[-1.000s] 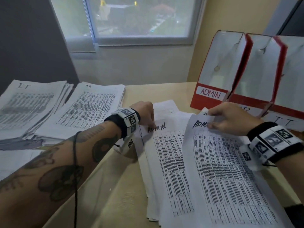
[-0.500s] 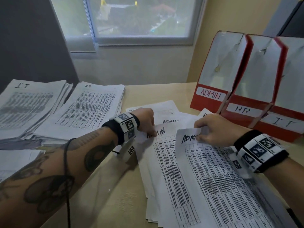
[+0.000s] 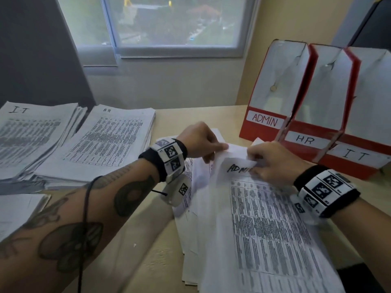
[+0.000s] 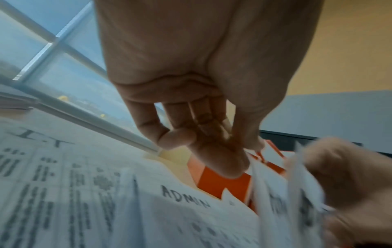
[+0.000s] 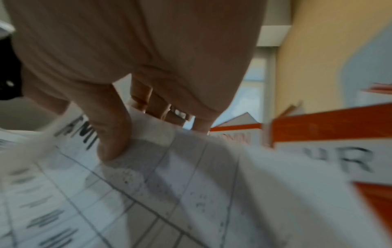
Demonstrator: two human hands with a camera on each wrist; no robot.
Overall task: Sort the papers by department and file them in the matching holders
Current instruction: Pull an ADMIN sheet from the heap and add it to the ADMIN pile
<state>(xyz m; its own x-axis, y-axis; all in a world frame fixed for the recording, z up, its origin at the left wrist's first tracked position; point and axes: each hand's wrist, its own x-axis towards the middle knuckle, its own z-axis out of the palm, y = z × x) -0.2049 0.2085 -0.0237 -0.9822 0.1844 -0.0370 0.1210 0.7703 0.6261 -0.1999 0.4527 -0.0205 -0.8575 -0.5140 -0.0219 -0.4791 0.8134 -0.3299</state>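
Note:
A loose pile of printed ADMIN papers (image 3: 260, 229) lies on the table in front of me. My right hand (image 3: 273, 161) pinches the top edge of the uppermost ADMIN sheet (image 5: 169, 167), thumb on top over the handwritten label. My left hand (image 3: 201, 142) pinches the upper edge of the papers just left of it, fingertips (image 4: 233, 166) closed on the sheet edges. Three red holders stand at the right: ADMIN (image 3: 264, 121), HR (image 3: 304, 140) and IT (image 3: 355, 155).
An IT stack (image 3: 31, 134) and an HR stack (image 3: 110, 140) lie at the left of the table (image 3: 148, 250). Another sheet pile (image 3: 17, 212) sits at the near left edge. A window and wall stand behind.
Both hands have come together at the top of the ADMIN pile. The right hand drew its sheet left over the others, and the left hand took hold of the papers' edge.

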